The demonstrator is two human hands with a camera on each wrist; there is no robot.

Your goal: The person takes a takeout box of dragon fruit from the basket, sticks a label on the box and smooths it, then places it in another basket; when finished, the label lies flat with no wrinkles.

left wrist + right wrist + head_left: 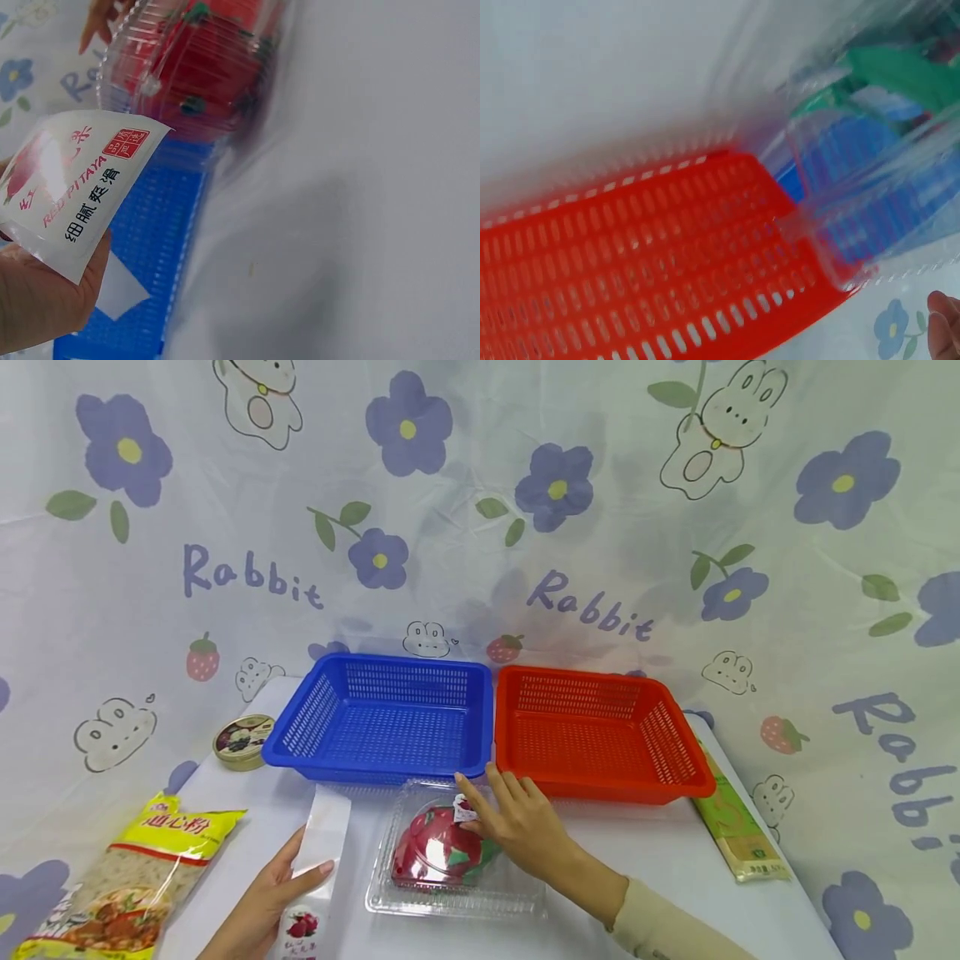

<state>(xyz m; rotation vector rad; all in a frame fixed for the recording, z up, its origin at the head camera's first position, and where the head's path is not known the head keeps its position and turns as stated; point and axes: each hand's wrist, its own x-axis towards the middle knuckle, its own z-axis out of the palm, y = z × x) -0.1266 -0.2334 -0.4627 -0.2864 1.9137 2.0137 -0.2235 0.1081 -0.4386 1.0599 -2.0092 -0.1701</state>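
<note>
A clear plastic clamshell box [378, 897] lies in front of the baskets, with red pitaya [420, 856] showing through its lid. My right hand [525, 831] is over the box's right part, fingers spread and fairly straight towards the far edge. A small label [464, 808] with a red print shows between index finger and thumb, over the lid. On the box's left, my left hand [273, 897] holds a white label strip [326, 835] between thumb and fingers. "RED PITAYA" and a red fruit picture are printed on the strip [90, 165] in the left wrist view.
A blue basket [393, 768] and a red basket [600, 785] stand side by side behind the box. At left are a round tin [243, 743] and a yellow-topped food bag [150, 868]. A green-and-yellow packet [738, 827] lies at right. A printed curtain [450, 543] hangs behind.
</note>
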